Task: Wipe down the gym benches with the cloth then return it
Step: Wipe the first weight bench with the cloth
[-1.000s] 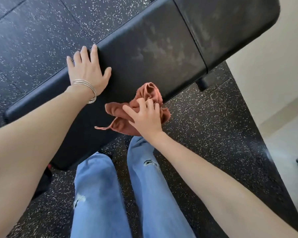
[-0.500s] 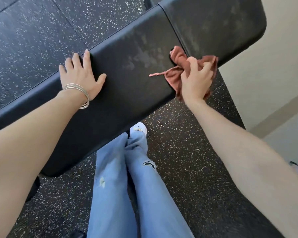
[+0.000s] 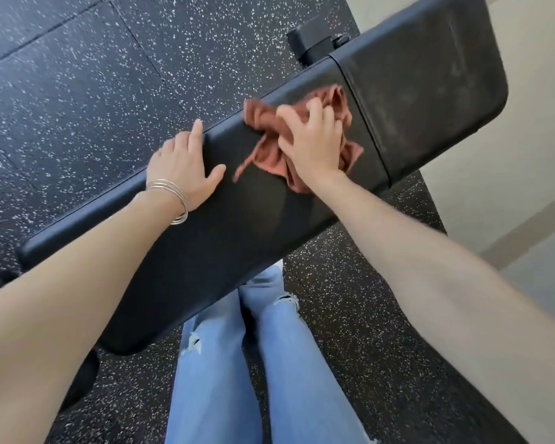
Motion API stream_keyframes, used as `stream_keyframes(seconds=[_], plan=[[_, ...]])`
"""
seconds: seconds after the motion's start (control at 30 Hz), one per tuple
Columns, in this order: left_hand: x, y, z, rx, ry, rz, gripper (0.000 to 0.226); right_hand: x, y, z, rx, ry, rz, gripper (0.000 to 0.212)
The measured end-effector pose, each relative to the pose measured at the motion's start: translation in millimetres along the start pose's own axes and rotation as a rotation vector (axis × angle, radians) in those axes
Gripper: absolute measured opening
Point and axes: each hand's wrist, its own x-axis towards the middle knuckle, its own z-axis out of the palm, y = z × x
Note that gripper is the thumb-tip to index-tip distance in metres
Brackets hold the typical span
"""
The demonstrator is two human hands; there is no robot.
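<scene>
A long black padded gym bench runs diagonally across the view, with a second pad section at its upper right that looks dusty and smeared. My right hand presses a crumpled rust-red cloth onto the long pad, just left of the seam between the two pads. My left hand, with thin bangles at the wrist, lies flat on the pad's far edge, fingers spread over the rim, a little left of the cloth.
Black speckled rubber flooring surrounds the bench. A black frame foot sticks out beyond the bench at the top. My legs in blue jeans stand against the near side. A pale wall rises at the right.
My right hand has swept the cloth from the pad's near edge rightwards to the seam, then back up onto the long pad. My left hand has stayed planted on the far edge.
</scene>
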Motion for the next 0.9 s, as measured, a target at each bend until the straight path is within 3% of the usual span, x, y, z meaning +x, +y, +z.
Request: stream_keyframes(seconds=[0.2, 0.37, 0.5, 0.77, 0.9], plan=[[6.9, 1.2, -2.6, -0.026, -0.044, 0.01, 0.081, 67.4, -29.8, 0.1, -0.07, 0.026, 0.172, 0.037], [12.8, -1.5, -8.2, -0.006, -0.132, 0.038, 0.095, -18.6, -29.0, 5.7, 0.015, 0.114, 0.069, 0.034], [12.6, -6.2, -14.6, 0.061, -0.216, 0.097, 0.115, -83.1, -33.2, 15.0, 0.044, 0.084, -0.043, 0.029], [15.1, -5.5, -16.9, 0.061, -0.213, 0.107, 0.11, 2.1, -39.4, 2.3, 0.011, -0.023, 0.002, 0.04], [21.2, -1.3, -15.3, 0.044, -0.192, 0.15, 0.107, 13.5, -27.1, 1.4, -0.034, -0.019, -0.095, 0.04]])
